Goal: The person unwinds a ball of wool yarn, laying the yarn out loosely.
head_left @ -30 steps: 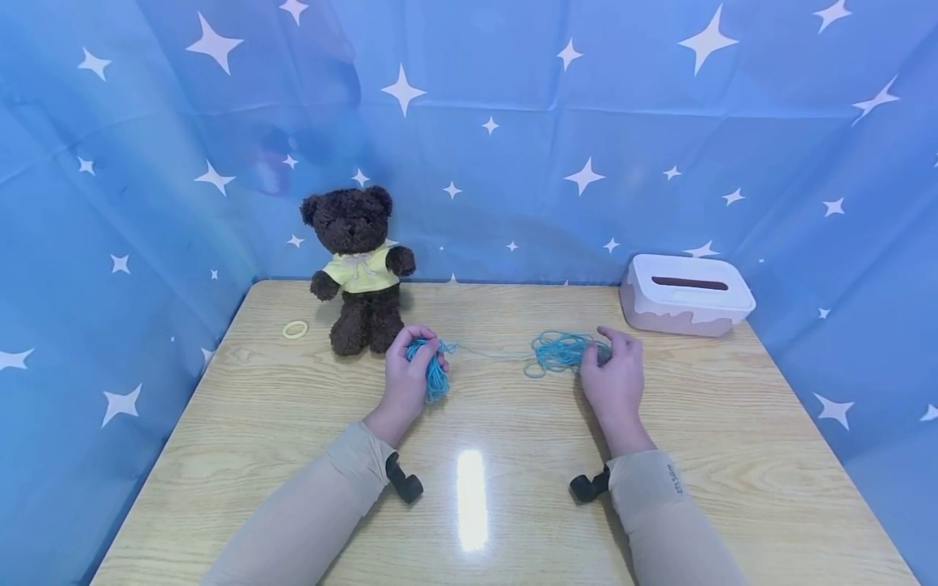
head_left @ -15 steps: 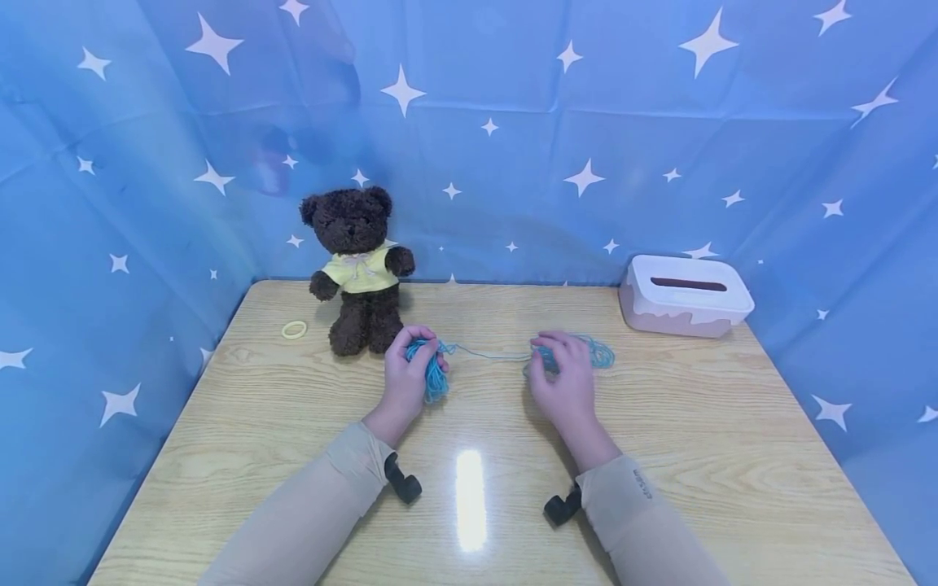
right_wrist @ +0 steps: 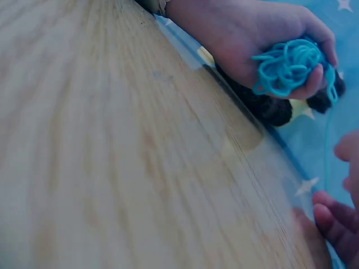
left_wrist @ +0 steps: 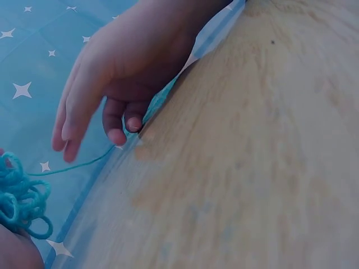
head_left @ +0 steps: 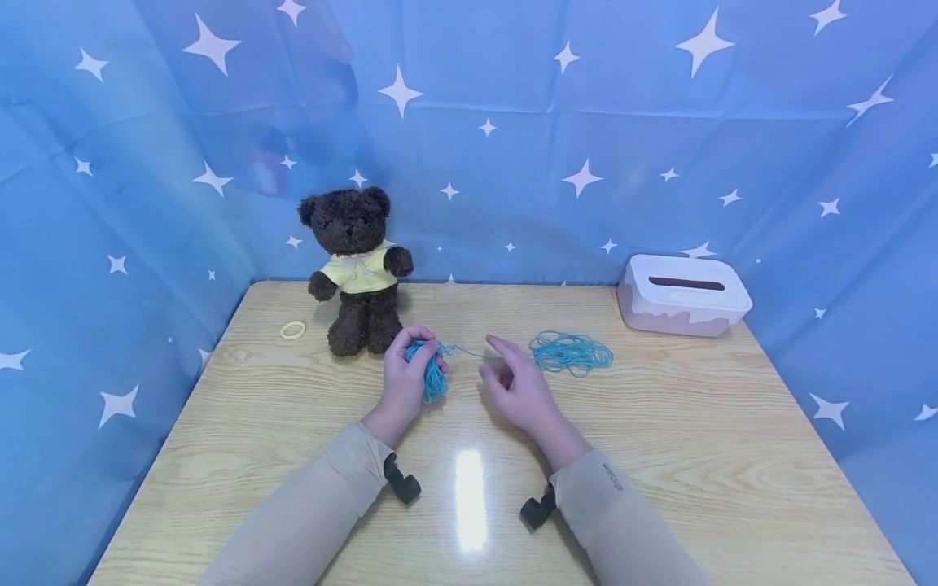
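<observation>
In the head view my left hand (head_left: 405, 373) grips a bundle of turquoise yarn (head_left: 436, 381), with loops hanging out below the fingers. A single strand (head_left: 469, 352) runs from that bundle toward a loose, looped pile of the same yarn (head_left: 572, 352) on the table. My right hand (head_left: 528, 395) is between the two, thumb and index finger apart, overlapping the strand. The left wrist view shows this right hand (left_wrist: 123, 67) with two fingers extended and two bent, fingertips right at the strand. Loops bulge from the left palm in the right wrist view.
A brown teddy bear (head_left: 359, 273) in a yellow shirt stands behind my left hand. Left of it lies a yellow ring (head_left: 293, 330). A white and pink tissue box (head_left: 685, 297) sits at the table's back right corner. Star-patterned blue cloth (head_left: 506, 203) surrounds the table (head_left: 703, 456).
My right hand has moved left from the right side of the yarn pile, across it, to the strand near my left hand. The left hand has stayed in place, still gripping its bundle.
</observation>
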The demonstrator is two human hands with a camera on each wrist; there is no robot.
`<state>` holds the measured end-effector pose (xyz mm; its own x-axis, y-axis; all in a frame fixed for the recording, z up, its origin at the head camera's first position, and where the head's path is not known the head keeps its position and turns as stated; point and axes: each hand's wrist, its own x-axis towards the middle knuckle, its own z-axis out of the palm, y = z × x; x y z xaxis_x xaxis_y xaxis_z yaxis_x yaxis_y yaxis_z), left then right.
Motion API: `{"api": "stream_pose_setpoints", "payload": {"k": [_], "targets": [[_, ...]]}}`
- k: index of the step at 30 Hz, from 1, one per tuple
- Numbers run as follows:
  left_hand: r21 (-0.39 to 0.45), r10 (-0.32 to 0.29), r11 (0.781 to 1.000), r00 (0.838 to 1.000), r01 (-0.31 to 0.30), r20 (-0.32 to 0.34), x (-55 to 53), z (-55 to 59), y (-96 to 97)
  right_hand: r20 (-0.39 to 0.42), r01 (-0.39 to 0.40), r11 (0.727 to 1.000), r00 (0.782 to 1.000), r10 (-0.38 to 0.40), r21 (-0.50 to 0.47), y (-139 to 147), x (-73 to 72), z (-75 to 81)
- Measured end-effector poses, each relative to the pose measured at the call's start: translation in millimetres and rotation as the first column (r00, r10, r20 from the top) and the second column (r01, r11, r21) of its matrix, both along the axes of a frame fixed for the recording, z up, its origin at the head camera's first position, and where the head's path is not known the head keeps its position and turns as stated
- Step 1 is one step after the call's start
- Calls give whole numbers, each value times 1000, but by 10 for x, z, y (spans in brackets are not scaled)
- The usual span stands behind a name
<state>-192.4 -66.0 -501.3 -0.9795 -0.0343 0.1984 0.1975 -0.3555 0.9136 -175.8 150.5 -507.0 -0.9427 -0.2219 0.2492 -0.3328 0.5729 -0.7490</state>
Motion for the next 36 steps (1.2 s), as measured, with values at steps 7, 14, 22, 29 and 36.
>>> {"api": "stream_pose_setpoints", "payload": {"k": [7,14,22,29,36], "targets": [[-1,-8,1000,1000,8,-4,6,8,-3,63,-38,998,997,35,49,-105,-54,0],[-6,-11,1000,1000,11,-16,-5,-4,-10,41,-14,997,999,11,75,-117,-42,-25],[-2,-5,1000,1000,5,-25,-14,-14,-2,-28,66,998,997,-67,-23,-22,-42,-31],[-7,8,1000,1000,-8,-29,-20,-22,2,-137,199,968,966,-221,-155,171,-72,-19],[-15,14,1000,1000,-14,-27,-32,-50,-11,-177,289,939,930,-321,-186,413,-71,-15]]}}
